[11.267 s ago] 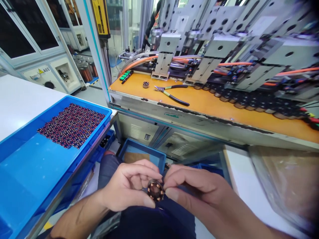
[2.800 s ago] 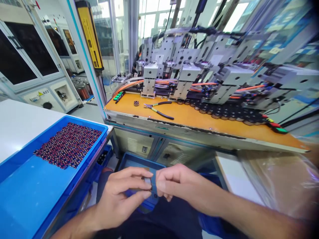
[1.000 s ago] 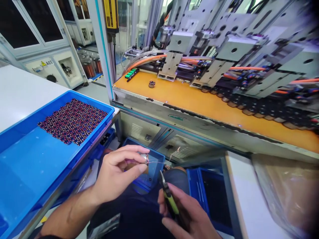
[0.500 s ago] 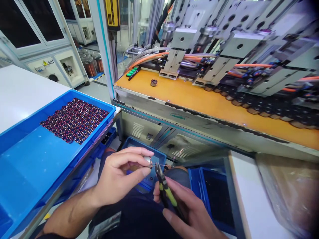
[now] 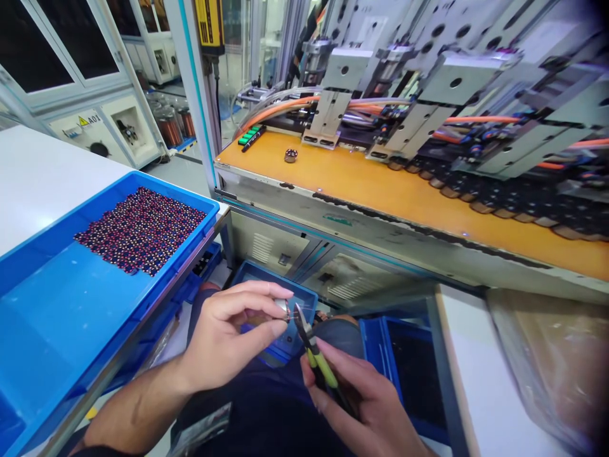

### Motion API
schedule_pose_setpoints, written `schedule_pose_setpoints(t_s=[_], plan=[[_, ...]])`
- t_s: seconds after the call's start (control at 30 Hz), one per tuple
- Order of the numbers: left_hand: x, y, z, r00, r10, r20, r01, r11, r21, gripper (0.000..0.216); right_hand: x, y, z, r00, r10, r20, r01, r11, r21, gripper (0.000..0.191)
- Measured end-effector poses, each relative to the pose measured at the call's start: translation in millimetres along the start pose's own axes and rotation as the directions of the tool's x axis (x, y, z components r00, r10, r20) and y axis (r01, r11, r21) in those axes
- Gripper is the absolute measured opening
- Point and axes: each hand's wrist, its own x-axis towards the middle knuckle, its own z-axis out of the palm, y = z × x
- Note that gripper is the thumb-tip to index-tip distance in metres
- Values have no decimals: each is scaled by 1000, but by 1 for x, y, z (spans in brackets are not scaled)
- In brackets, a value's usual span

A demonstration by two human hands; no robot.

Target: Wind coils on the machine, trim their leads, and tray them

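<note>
Two fingertips of the left hand, thumb and forefinger, pinch a small wound coil part, held over the lap in front of the body. The right hand is closed around the yellow-green handles of a pair of side cutters, whose dark tips point up and meet the coil part's right edge, touching or just beside it; I cannot tell which. Whether the cutter blades are parted is too small to make out. Most of the coil part is covered by the left fingers, so only a sliver of metal shows. Just behind the hands, lower down, sits a small blue bin, partly blocked by them. To the left, a large blue tray holds a packed patch of small dark parts. Beyond, an orange bench carries one loose ring-shaped part under grey machine heads. At right, a white tabletop and a clear plastic bag are cut off by the frame edge.
</note>
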Motion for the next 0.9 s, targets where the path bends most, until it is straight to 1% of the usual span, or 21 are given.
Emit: schedule_pose_setpoints(t_s=[0.07,0.13,0.17,0.23,0.3,0.37,0.43,0.53,0.63,0.73,0.9], plan=[[0,0,-2,998,38,45,-40,998,38,16,-4,6,-2,995,95,13,-95,993,63,44],[-1,-1,-4,987,123,101,-134,985,108,17,-9,11,-5,986,163,24,-165,979,124,46],[-1,-2,-5,977,179,119,-195,970,142,20,-11,13,-7,987,159,24,-161,976,144,47],[-2,-4,-7,953,279,115,-296,939,174,30,-14,13,-12,996,91,22,-93,982,164,50],[-3,-7,-7,938,334,88,-344,926,154,44,-16,10,-16,999,37,29,-41,984,176,55],[-4,-9,-5,932,356,72,-363,923,130,52,-18,4,-18,998,41,45,-49,981,188,60],[-5,-11,-3,926,372,69,-378,916,131,56,-19,-2,-19,995,73,64,-85,976,200,63],[-7,-13,-1,921,385,56,-389,906,166,59,-21,-9,-17,994,69,89,-86,975,207,63],[-9,-13,-1,917,395,54,-397,892,216,61,-20,-10,-16,994,44,100,-64,977,205,67],[-11,-13,-2,924,377,64,-381,890,253,61,-18,-10,-14,993,45,112,-67,976,206,72],[-12,-10,-3,931,359,70,-364,891,272,59,-16,-12,-13,992,52,119,-75,978,195,76]])
